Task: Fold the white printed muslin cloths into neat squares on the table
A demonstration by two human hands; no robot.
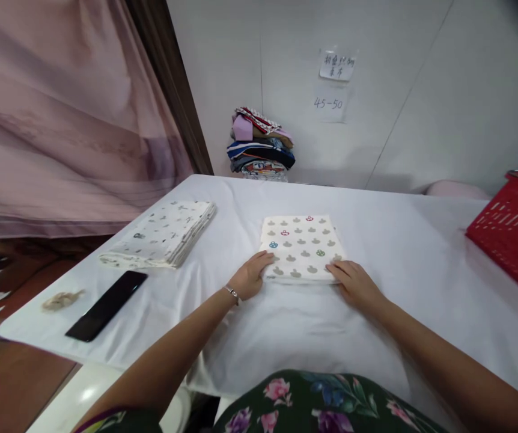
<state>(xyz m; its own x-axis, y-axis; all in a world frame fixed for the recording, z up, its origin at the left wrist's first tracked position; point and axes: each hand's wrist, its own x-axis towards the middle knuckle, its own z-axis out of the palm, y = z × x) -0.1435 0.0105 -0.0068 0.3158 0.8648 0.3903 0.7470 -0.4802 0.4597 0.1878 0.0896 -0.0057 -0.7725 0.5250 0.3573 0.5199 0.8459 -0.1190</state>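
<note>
A folded mushroom-print cloth [301, 246] is lying on the white tablecloth [403, 240], with the left hand [250, 275] and right hand [356, 285] resting lightly bent fingers by its near corners — whether they're pinching, I cannot tell. Beyond, an upper wall sign [336, 66] is showing handwritten Chinese characters — a lower sign [330, 105], "45-50".

The mushroom-print cloth [301, 248] looks matt, the tablecloth [403, 240] wrinkled fabric — the phone [107, 305] smooth and glossy, the basket [515, 228] plastic.
</note>
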